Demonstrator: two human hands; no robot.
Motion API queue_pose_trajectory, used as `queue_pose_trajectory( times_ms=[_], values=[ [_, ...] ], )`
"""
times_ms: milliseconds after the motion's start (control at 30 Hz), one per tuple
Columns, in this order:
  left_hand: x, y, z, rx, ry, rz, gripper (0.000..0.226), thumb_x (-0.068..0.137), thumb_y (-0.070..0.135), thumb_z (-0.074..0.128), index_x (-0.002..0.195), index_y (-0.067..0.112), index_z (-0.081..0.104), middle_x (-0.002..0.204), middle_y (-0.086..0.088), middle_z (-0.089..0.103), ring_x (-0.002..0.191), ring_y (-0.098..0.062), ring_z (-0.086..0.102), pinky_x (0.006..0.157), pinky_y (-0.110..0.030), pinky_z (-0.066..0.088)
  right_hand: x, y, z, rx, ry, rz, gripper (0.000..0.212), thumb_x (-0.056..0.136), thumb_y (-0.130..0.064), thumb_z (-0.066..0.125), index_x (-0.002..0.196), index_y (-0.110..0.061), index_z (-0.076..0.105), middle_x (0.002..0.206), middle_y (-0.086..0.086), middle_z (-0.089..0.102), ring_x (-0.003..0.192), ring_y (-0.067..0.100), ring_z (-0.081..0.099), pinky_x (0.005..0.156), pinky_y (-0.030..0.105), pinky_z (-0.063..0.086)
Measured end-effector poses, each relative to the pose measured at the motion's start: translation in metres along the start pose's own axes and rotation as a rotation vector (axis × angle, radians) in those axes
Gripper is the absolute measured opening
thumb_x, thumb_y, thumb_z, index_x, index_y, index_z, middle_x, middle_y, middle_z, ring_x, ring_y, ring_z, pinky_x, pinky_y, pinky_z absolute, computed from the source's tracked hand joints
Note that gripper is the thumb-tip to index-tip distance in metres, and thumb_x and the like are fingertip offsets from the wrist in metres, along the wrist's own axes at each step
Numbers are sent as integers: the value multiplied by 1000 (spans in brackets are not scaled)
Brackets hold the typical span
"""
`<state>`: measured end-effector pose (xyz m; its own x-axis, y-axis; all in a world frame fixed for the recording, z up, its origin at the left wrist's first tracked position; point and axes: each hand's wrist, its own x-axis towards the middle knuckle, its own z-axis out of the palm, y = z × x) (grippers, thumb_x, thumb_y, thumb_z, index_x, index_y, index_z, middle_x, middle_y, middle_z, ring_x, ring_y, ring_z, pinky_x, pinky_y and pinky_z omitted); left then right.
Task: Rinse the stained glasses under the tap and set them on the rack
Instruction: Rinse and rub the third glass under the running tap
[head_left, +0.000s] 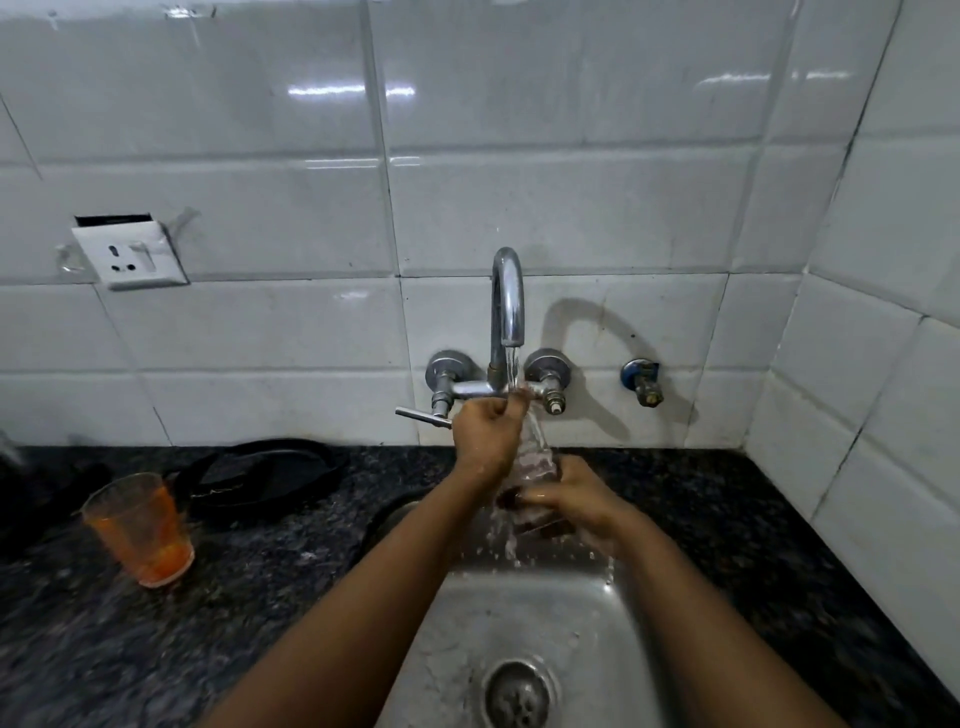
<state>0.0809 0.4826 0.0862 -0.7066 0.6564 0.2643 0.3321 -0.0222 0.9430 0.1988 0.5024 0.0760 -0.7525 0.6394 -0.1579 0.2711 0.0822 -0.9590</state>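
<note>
Water runs from the chrome tap (506, 301) onto a clear glass (532, 457) held tilted over the steel sink (519, 623). My right hand (582, 501) grips the base of the glass from below. My left hand (488, 434) is at its rim, fingers curled at the mouth under the stream. Water splashes off the glass into the sink. A second glass (140, 530), stained orange with residue at its bottom, stands upright on the dark counter at the left. No rack is in view.
The speckled black granite counter (234, 597) surrounds the sink. A black pan-like object (270, 475) lies behind the orange glass. The tap's lever handle (421, 415) juts left. A wall socket (130, 254) sits on the white tiles; a small valve (644, 382) is right of the tap.
</note>
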Motion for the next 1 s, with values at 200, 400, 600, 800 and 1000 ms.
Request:
queue_pose_trajectory(
  times_ms=[200, 400, 600, 800, 1000],
  values=[
    [5, 4, -11, -677, -9, -375, 41, 94, 37, 45, 62, 14, 52, 46, 1, 51, 48, -14, 48, 58, -31, 46, 10, 14, -5, 168, -93, 7, 36, 74, -5, 71, 107, -14, 59, 92, 9, 71, 77, 20, 69, 63, 31, 55],
    [9, -2, -19, -572, 208, -437, 37, 95, 39, 44, 70, 15, 57, 63, -1, 56, 62, -14, 50, 61, -28, 43, 21, 10, 2, 84, 131, -112, 68, 59, 7, 78, 115, -17, 50, 109, 1, 60, 96, 14, 59, 62, 17, 46],
    [28, -32, -30, 100, 121, -468, 77, 80, 39, 68, 131, -4, 30, 129, -22, 50, 115, -35, 51, 90, -39, 47, 29, 5, -2, 28, 218, -175, 82, 53, 4, 84, 123, -14, 46, 107, -3, 60, 103, 17, 58, 70, 16, 47],
    [33, -50, -43, 484, 94, -501, 64, 86, 28, 62, 128, -7, 29, 131, -24, 49, 120, -37, 50, 95, -37, 43, 39, -4, -2, -222, 243, -73, 75, 55, 1, 82, 121, -13, 50, 115, 4, 62, 98, 19, 58, 75, 27, 48],
    [34, -60, -39, 220, 133, -310, 51, 81, 32, 69, 112, -2, 46, 104, -15, 62, 93, -26, 59, 75, -31, 46, 50, -7, -1, -653, 191, -134, 67, 63, -3, 80, 122, -20, 52, 119, 2, 60, 97, 17, 58, 76, 28, 54]
  ],
)
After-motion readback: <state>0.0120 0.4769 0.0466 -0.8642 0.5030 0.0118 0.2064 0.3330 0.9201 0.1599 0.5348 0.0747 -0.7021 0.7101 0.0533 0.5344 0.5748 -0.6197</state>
